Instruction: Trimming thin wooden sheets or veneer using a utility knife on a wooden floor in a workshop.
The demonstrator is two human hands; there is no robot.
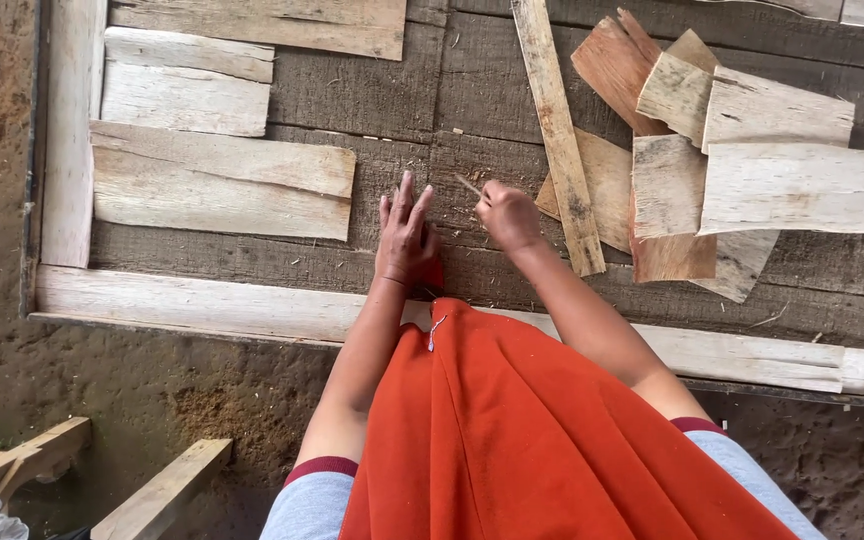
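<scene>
Surface: I look straight down on a dark, weathered plank table [382,95], rough-grained, with pale shavings scattered on it.

Sliver: my right hand [508,215] pinches a thin pale wood sliver [469,186]. Its long axis runs diagonally, free tip pointing up and left, away from me; the other end is hidden in the fingers. It sits near the middle of the table, just right of my left fingertips.

Right hand: closed on the sliver, fingers curled, knuckles up. The forearm comes in from lower right.

Left hand: my left hand [405,235] lies palm down on the planks, fingers straight, slightly spread, pointing away from me. It grips nothing. The forearm runs nearly straight up from my body.

Gap: the two hands are near each other but not touching.

Left boards: I count three pale flat boards [222,180] stacked down the left, long axes left to right; a fourth is cut off at the top edge.

Lath: one narrow lath [558,130] stands nearly upright in the picture, just right of my right hand.

Right pile: a loose overlapping heap of split wood pieces [732,150], pale and reddish; I cannot give an exact count.

Frame: one long pale rail [212,300] runs along the near edge, one upright rail [67,130] at left.

Clothing: an orange cloth [542,440] covers my lap.
</scene>
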